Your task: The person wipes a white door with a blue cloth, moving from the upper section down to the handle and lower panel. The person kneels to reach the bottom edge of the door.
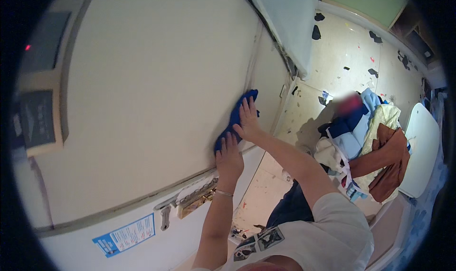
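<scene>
A bunched dark-blue cloth lies on the broad pale work surface, close to its right end. My left hand rests on the near end of the cloth, its fingers stretched forward. Farther along, my right hand presses on the cloth with its fingers extended and its thumb spread toward my left hand. Both palms face down, and neither hand wraps round the cloth. Part of the cloth is hidden beneath my fingers.
At right, a heap of clothes includes a brown garment beside a white chair back. Dark scraps litter the floor. A metal fitting and a blue-and-white label sit along the near edge. A boxy device stands at left.
</scene>
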### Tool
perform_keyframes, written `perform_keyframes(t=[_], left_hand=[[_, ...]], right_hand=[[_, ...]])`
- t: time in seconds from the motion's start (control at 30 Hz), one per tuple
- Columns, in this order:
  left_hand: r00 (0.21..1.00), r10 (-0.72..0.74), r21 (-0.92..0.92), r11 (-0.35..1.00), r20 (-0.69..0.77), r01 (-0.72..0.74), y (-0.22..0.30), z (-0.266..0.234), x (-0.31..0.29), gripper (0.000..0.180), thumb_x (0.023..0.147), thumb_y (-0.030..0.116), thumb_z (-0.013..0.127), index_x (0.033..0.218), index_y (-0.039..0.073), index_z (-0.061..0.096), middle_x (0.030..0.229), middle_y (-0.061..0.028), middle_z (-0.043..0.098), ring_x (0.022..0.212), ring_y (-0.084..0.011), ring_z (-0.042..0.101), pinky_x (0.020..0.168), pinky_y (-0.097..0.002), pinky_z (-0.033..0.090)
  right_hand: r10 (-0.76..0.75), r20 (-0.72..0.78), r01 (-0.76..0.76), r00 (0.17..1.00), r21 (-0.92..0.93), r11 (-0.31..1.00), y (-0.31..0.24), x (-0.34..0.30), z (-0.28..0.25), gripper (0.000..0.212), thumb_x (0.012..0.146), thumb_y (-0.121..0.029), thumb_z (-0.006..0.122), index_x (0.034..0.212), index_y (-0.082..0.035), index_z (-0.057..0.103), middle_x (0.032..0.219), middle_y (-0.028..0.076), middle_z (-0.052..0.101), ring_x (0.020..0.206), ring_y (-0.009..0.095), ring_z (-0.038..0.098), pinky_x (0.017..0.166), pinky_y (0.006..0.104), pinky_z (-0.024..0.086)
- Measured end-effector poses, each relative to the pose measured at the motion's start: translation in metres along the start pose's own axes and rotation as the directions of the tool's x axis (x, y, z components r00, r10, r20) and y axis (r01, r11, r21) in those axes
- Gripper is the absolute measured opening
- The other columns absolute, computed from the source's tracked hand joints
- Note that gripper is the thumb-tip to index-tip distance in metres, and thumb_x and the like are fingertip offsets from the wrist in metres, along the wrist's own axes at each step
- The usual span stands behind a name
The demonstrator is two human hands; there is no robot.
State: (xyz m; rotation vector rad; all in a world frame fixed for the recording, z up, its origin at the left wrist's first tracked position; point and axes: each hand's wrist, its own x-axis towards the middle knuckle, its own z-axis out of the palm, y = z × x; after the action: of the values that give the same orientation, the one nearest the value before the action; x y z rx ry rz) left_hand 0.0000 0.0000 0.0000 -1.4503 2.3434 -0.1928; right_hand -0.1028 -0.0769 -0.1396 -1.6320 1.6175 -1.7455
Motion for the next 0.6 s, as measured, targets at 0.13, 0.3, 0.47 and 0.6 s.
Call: perform_keyframes(t=[0.13,0.3,0.47,0.6], left_hand=[[1.0,0.001,0.012,1.0,0.004,-0.001,0.004,0.024,0.017,0.059,0.087,0.026,0.049,0.141,0.008,0.032,0.146,-0.0107,0.033,0.127,-0.029,0.042,0.088,-0.0467,0.041],[0.99,-0.072,0.137,0.987,-0.124,0.089,0.012,-0.005,0.036,0.063,0.089,0.03,0.049,0.143,0.006,0.028,0.148,-0.0149,0.027,0.127,-0.039,0.036,0.092,-0.0518,0.039],[0.852,-0.077,0.28,0.926,-0.518,0.254,0.024,-0.09,0.084,0.058,0.086,0.035,0.055,0.136,0.009,0.041,0.141,-0.0187,0.037,0.109,-0.0458,0.049,0.088,-0.0485,0.041],[0.839,-0.19,0.256,0.898,-0.51,0.359,0.041,-0.116,0.118,0.062,0.085,0.037,0.056,0.137,0.008,0.039,0.14,-0.0253,0.032,0.11,-0.0522,0.039,0.086,-0.0532,0.039]], right_hand=[[0.07,0.104,-0.071,0.992,0.012,0.997,0.017,0.004,-0.003,0.083,0.086,-0.051,0.049,0.142,0.002,0.018,0.146,0.03,0.014,0.13,0.058,0.013,0.103,0.0652,0.016],[-0.136,-0.022,0.136,0.99,-0.01,0.991,-0.011,0.084,-0.026,0.078,0.079,-0.05,0.058,0.137,-0.002,0.036,0.146,0.025,0.019,0.13,0.058,0.011,0.099,0.0702,0.015],[-0.324,-0.1,0.328,0.941,0.032,0.944,-0.052,0.208,-0.082,0.068,0.069,-0.048,0.067,0.128,-0.018,0.052,0.144,0.011,0.034,0.131,0.052,0.017,0.097,0.0707,0.017],[-0.426,-0.225,0.437,0.876,0.002,0.899,-0.041,0.257,-0.091,0.062,0.067,-0.041,0.067,0.125,-0.023,0.055,0.144,0.007,0.036,0.132,0.049,0.02,0.097,0.0697,0.02]])
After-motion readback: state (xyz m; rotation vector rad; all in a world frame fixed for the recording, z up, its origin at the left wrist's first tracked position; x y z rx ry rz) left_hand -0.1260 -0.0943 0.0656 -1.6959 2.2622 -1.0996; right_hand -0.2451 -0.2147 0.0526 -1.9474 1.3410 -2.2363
